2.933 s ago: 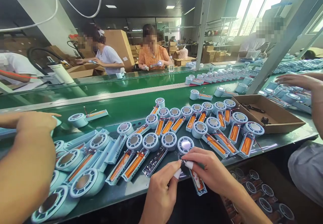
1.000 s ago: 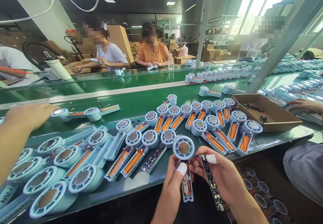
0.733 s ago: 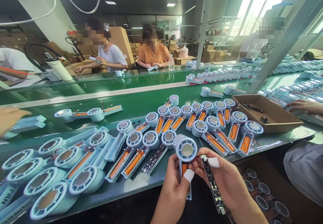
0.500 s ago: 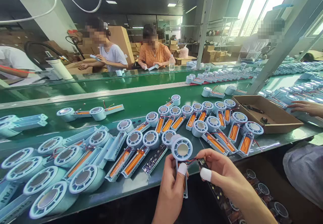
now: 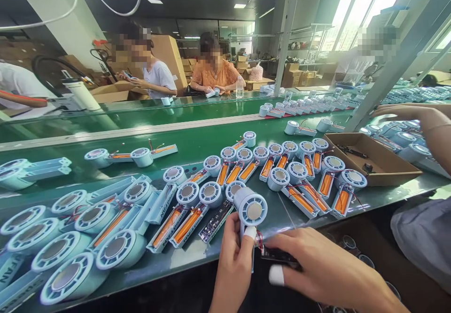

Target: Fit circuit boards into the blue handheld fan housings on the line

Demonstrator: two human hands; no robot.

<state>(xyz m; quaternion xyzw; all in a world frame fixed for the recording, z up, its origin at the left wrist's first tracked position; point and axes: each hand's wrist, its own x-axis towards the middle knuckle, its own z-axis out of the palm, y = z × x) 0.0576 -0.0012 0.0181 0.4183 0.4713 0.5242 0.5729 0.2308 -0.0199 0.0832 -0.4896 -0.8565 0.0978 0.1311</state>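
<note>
My left hand (image 5: 235,259) is wrapped round the handle of a light-blue handheld fan (image 5: 252,206), its round head upright above my fingers. A white cover sits on my left thumb, pressed on the front below the head. Red and dark wires (image 5: 260,240) run from the fan to a dark circuit board (image 5: 278,255). That board is gripped in my right hand (image 5: 317,263), just right of the handle, partly hidden by my fingers. My right thumb also wears a white cover. Another fan with a circuit board (image 5: 215,221) in its handle lies beside my left hand.
Many fans with orange batteries (image 5: 190,228) cover the bench. A cardboard box (image 5: 394,179) with small dark parts stands at right, near another person's hand (image 5: 408,112). A green conveyor belt (image 5: 197,144) runs behind. Below the bench edge sits a bin of round parts (image 5: 348,242).
My right hand has turned palm-down and moved lower with the board, which now lies nearly level beside the handle. At right, the other person's hand has lifted. Two fans on the belt shifted slightly right.
</note>
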